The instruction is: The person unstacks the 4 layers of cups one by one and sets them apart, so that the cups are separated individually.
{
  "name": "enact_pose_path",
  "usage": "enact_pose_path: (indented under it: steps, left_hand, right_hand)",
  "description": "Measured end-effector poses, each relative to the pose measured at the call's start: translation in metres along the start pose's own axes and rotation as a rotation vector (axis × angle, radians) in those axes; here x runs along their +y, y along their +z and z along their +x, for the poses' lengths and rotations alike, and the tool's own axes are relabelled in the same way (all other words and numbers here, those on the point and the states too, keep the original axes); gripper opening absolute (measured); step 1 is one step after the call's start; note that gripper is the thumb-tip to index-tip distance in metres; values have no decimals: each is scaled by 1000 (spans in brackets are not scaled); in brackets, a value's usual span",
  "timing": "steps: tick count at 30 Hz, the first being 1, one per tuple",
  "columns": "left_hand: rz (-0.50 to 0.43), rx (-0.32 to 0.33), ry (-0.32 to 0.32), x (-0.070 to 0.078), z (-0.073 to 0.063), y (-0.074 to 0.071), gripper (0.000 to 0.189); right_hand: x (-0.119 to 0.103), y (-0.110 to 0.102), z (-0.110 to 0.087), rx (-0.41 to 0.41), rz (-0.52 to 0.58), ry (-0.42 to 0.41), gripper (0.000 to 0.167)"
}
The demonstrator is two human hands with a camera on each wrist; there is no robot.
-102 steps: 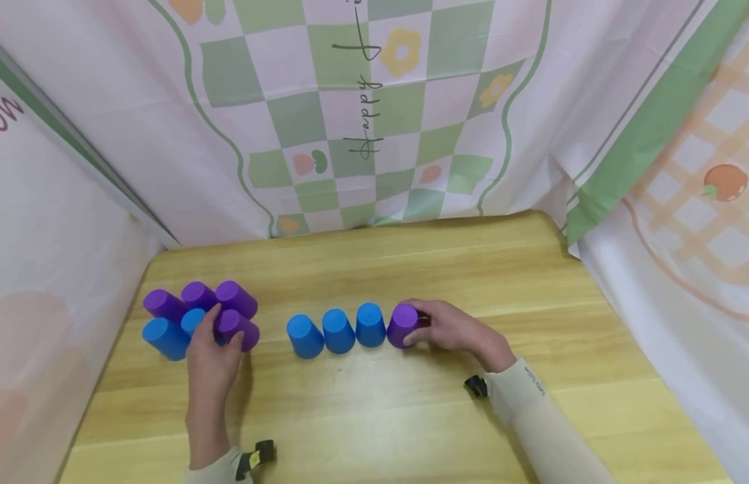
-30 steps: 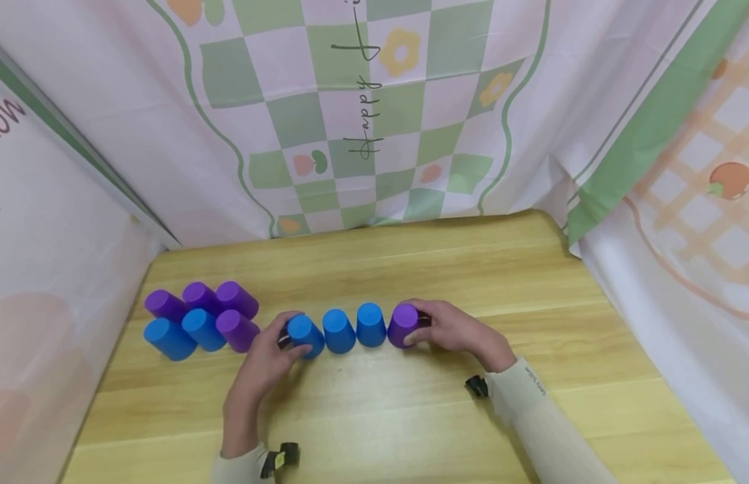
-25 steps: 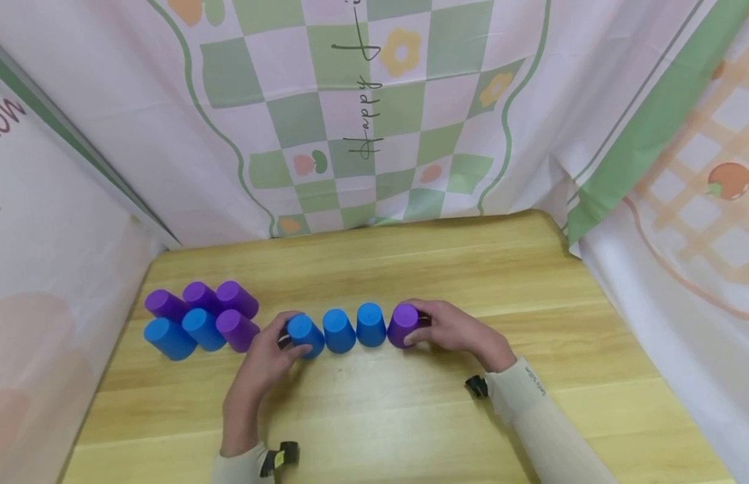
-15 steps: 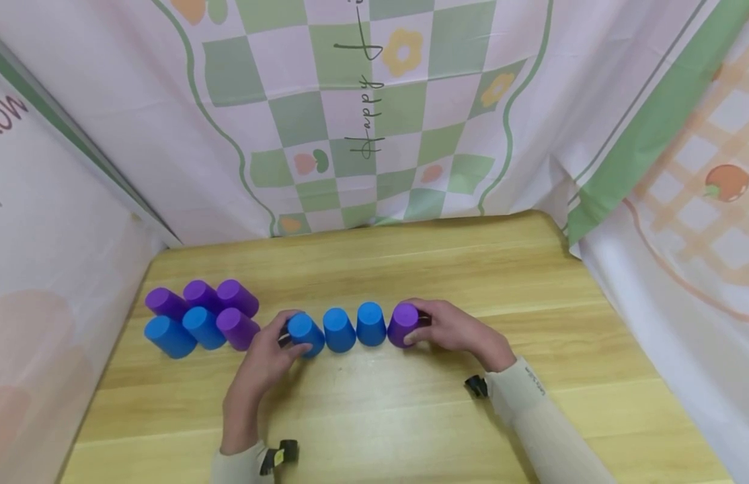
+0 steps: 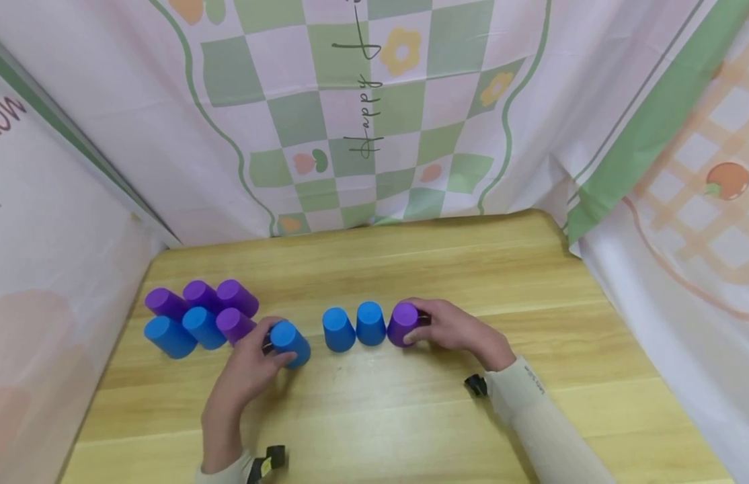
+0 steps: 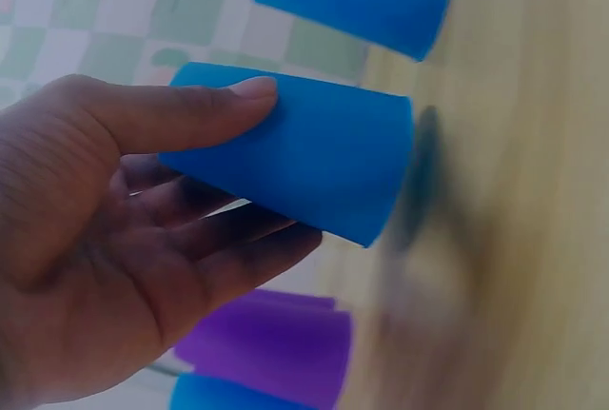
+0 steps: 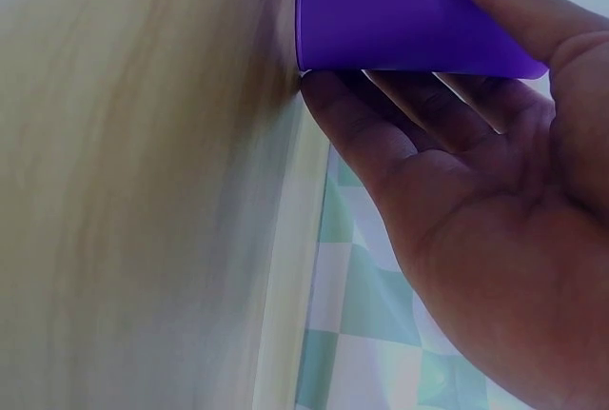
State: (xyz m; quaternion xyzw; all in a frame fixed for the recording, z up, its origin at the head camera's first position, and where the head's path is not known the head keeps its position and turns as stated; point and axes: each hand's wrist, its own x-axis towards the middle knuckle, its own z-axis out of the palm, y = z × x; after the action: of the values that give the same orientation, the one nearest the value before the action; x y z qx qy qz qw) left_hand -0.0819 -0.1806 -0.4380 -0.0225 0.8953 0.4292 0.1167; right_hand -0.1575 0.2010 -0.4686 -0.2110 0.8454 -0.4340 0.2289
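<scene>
Left hand (image 5: 249,368): grip pinching the held blue cup (image 5: 292,345), thumb one side, fingers the other. Cup sits mouth-down between the short row and the cluster; left wrist view suggests rim just off the worktop (image 5: 374,417). Risk: tapered, smooth-looking wall could slide out if the pinch slackens, and a low rim may catch and tip. Left hand also overlaps the cluster's near purple cup (image 5: 234,324) in the head view; a leftward swing might knock it, contact hard to tell.

Right hand (image 5: 450,331): grip round the end purple cup (image 5: 403,325), upright mouth-down, seemingly resting on the worktop. A careless nudge inward would probably shove the inner blue cup (image 5: 371,324) right beside it, then the outer blue cup (image 5: 339,330).

Others, near to far: black device (image 5: 278,457) at left sleeve, another black device (image 5: 476,386) by right sleeve; could brush things if wrists drop. Cluster front: corner blue cup (image 5: 170,337), middle blue cup (image 5: 204,328), packed close, in the way leftward. Three back purple cups (image 5: 200,296) behind. Row stands in the way rightward. Far edge: printed cloth (image 5: 344,114) hanging, well apart from cups, no obstacle.
</scene>
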Motion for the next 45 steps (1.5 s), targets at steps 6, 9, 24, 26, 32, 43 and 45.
enact_pose_path:
  steps: [6,9,24,26,32,43,45]
  left_hand:
    - [16,-11,-19,-2,-14,-15,48]
    - [15,-6,-31,-5,-21,-21,50]
    - [3,57,-84,-38,-51,-45,59]
    - [-2,60,-104,-42,-54,-47,61]
    - [13,82,-189,-56,-65,-57,63]
    - [41,166,-265,-86,-77,-82,73]
    - [39,187,-280,-90,-77,-85,75]
  right_hand:
    - [-1,0,0,-4,-4,-3,47]
    - [-1,0,0,-3,-4,-2,48]
    - [0,0,0,1,-2,23,49]
    - [0,0,0,1,1,25,49]
    - [0,0,0,4,3,25,48]
    - [0,0,1,1,17,24,45]
    - [-1,0,0,0,18,22,45]
